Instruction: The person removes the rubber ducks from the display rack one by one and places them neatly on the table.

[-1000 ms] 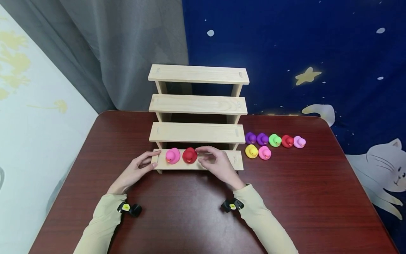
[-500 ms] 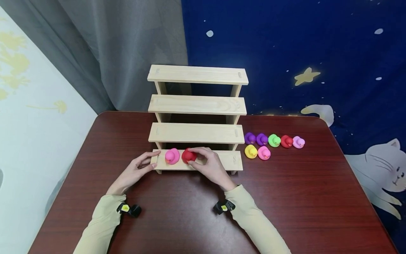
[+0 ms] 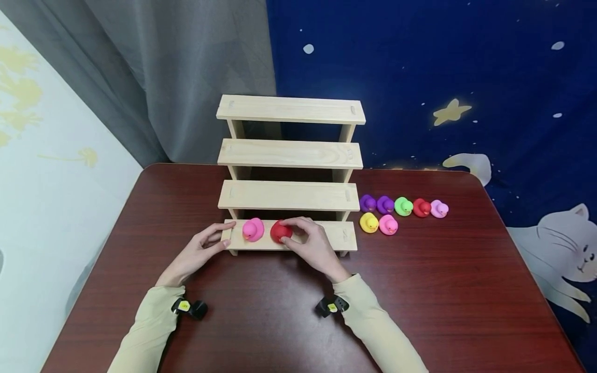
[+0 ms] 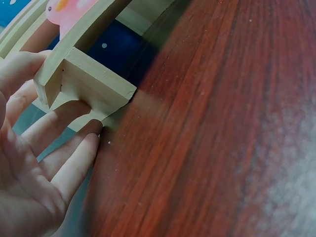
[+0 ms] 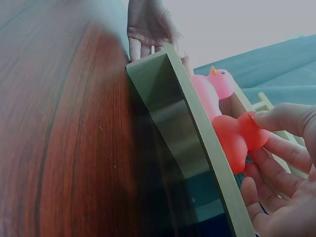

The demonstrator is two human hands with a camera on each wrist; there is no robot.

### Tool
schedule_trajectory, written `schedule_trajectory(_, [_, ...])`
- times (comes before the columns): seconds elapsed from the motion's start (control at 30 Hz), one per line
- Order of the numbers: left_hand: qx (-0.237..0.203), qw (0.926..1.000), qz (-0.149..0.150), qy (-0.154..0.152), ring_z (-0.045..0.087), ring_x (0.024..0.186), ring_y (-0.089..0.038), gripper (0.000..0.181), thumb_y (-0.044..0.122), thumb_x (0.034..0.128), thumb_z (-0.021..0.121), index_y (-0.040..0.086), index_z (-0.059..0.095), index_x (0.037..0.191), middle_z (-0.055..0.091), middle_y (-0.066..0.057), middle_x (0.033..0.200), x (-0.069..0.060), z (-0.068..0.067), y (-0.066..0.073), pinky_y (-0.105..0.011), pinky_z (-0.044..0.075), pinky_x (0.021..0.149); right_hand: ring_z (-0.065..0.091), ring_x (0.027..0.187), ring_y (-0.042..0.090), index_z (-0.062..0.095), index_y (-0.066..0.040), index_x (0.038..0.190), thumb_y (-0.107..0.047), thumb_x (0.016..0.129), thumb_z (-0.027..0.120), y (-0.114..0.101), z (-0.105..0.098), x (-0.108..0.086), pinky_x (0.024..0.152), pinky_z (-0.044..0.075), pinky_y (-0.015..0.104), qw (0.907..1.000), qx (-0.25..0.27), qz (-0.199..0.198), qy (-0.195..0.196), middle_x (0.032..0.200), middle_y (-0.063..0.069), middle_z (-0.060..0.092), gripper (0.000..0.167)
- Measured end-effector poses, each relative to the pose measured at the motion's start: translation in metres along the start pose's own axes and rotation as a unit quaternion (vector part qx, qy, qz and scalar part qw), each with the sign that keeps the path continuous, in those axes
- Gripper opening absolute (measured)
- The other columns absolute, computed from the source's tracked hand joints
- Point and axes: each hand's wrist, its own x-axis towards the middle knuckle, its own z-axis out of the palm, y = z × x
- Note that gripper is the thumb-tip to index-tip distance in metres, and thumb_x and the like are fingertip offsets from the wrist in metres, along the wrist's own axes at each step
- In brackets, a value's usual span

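A wooden stepped stand [image 3: 289, 195] is on the table. On its lowest step sit a pink rubber duck [image 3: 253, 229] and, to its right, a red rubber duck [image 3: 280, 231]. My right hand [image 3: 311, 243] pinches the red duck between thumb and fingers; the right wrist view shows the thumb against the head of this red duck [image 5: 234, 143]. At the step's left end, my left hand [image 3: 193, 254] holds the board, thumb at the front and index finger at the back. In the left wrist view, other fingers [image 4: 74, 116] lie near the side support [image 4: 94, 81].
Right of the stand, loose rubber ducks lie in two rows: purple ones [image 3: 385, 204], a green one [image 3: 403, 206], a red one [image 3: 422, 207], a yellow one [image 3: 369, 223] and pink ones [image 3: 388, 225]. A grey curtain [image 3: 205, 67] and a blue cloth [image 3: 396, 77] hang behind.
My right hand moved left, from beside the red duck to a pinch on it. Since then the red duck has shifted slightly right, away from the pink one. My left hand stayed put.
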Motion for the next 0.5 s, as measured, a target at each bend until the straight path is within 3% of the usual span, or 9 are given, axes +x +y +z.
schedule_trajectory(0.33, [0.003,1.0000,-0.001,0.000,0.058,0.114,-0.016,0.047,0.013,0.0966,0.061,0.011,0.048,0.142,0.050,-0.013,0.141,0.000,-0.001,0.000,-0.023,0.044,0.089,0.058,0.091,0.018,0.072,-0.009,0.111,-0.006,0.082,0.077,0.001,-0.018,-0.009,0.080,0.047,0.036,0.9991,0.034,0.020,0.014,0.101,-0.001,0.068,0.030])
schedule_trajectory(0.5, [0.004,1.0000,-0.002,0.000,0.058,0.114,-0.016,0.047,0.013,0.0965,0.061,0.011,0.048,0.142,0.049,-0.012,0.142,0.000,-0.001,-0.001,-0.023,0.045,0.089,0.060,0.094,0.023,0.071,-0.007,0.112,-0.003,0.082,0.077,0.003,-0.026,-0.014,0.082,0.046,0.045,0.9983,0.048,0.028,0.018,0.104,0.005,0.068,0.031])
